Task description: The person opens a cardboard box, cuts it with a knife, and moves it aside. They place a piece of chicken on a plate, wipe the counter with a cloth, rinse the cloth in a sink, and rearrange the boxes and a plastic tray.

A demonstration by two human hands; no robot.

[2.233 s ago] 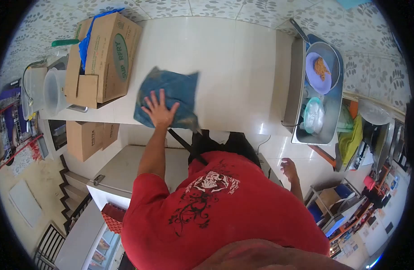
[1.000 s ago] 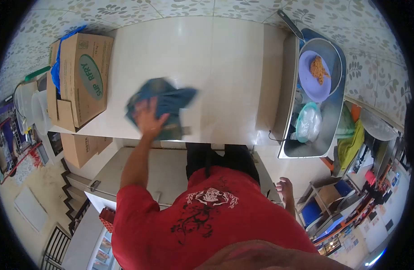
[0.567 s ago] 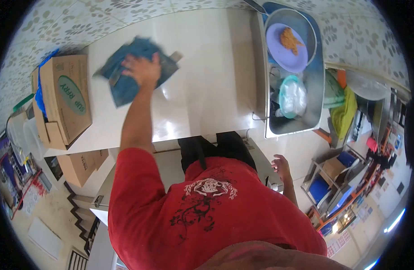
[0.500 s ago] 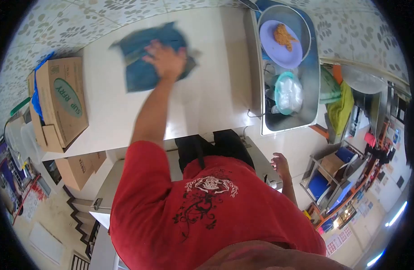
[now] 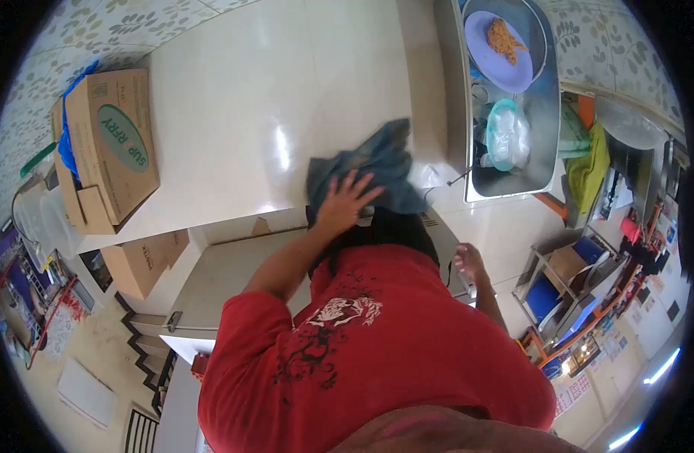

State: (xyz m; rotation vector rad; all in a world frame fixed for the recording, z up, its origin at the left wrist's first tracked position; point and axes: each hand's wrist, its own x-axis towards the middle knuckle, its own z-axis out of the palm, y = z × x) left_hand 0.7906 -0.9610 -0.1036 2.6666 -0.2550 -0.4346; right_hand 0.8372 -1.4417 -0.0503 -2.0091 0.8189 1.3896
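Observation:
My left hand lies flat with spread fingers on a dark blue-grey cloth. The cloth is bunched at the counter's front edge, close to my body, and its right end looks blurred. Lower on the right, my right hand hangs beside my body, away from the counter, its fingers loosely bent and holding nothing that I can see. The white counter top stretches out ahead of me.
On the right is a metal sink with a purple plate of food and a turquoise bowl holding clear plastic. A cardboard box stands at the left end. A green-yellow cloth hangs beyond the sink.
My left hand has drawn the cloth from the far left part of the counter to the near edge, toward the right. My right hand stays low at my side, fingers slightly more bent.

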